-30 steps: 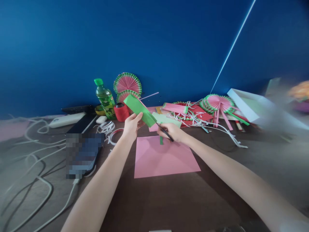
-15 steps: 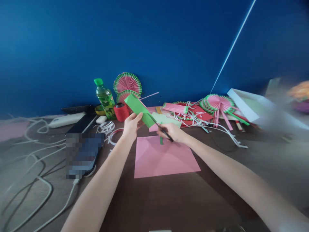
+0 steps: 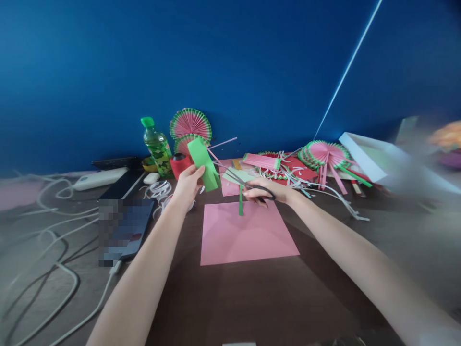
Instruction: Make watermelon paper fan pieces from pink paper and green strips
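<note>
My left hand (image 3: 189, 184) grips a folded green paper strip (image 3: 202, 163) by its lower left edge, holding it up off the table. In my right hand (image 3: 264, 189) is a pair of black-handled scissors (image 3: 248, 185), the blades slightly apart and pointing up and left toward the paper, not touching it. Below my hands a pink sheet of paper (image 3: 245, 235) lies flat. A narrow green strip (image 3: 241, 204) rests over its far edge. Just behind the scissors lies a pale green paper (image 3: 239, 174).
Pink-and-green paper fans (image 3: 190, 126) lean on the blue wall beside a green-capped bottle (image 3: 156, 146) and a red thread spool (image 3: 180, 164). More fans (image 3: 326, 154) and white strips lie right, near a white box (image 3: 372, 156). A phone (image 3: 131, 230) and cables are left.
The scissors have come away from the green paper, moving right, and their blades have parted. My left hand has shifted slightly left and turned the paper steeper.
</note>
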Tool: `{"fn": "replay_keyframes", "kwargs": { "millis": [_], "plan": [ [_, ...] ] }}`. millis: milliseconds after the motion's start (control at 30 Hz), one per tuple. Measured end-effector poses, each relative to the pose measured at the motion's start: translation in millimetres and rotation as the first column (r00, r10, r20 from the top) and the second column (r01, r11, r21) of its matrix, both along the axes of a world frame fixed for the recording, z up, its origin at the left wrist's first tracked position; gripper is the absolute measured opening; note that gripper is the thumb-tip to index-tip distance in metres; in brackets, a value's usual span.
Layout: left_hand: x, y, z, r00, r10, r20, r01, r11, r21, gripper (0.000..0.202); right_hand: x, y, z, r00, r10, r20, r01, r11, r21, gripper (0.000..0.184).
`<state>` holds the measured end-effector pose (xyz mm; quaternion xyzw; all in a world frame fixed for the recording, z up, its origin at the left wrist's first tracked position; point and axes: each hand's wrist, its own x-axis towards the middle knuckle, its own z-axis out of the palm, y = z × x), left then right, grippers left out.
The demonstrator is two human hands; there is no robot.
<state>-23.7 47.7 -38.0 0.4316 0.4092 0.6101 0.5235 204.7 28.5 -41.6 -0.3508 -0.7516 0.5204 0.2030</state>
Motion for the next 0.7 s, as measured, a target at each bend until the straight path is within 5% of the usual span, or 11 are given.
{"fn": "replay_keyframes", "kwargs": {
  "millis": [300, 533, 700],
  "plan": [
    [2.2, -1.0, -9.7, 0.903, -0.252, -0.347, 0.253, 0.966, -0.042, 0.031, 19.4, -2.6, 17.3, 0.972, 0.183, 0.145, -0.164, 0.977, -0.137, 0.019],
    [5.1, -7.0, -4.5, 0.894, -0.31, -0.324, 0.296, 0.951, -0.093, 0.033, 14.3, -2.7, 16.3, 0.97, 0.158, 0.184, -0.141, 0.985, -0.102, 0.021],
    [11.6, -7.3, -5.9, 0.965, -0.219, -0.144, 0.207, 0.974, -0.096, 0.027, 9.8, -1.1, 10.2, 0.991, 0.051, 0.126, -0.048, 0.998, -0.03, 0.022]
  ]
}}
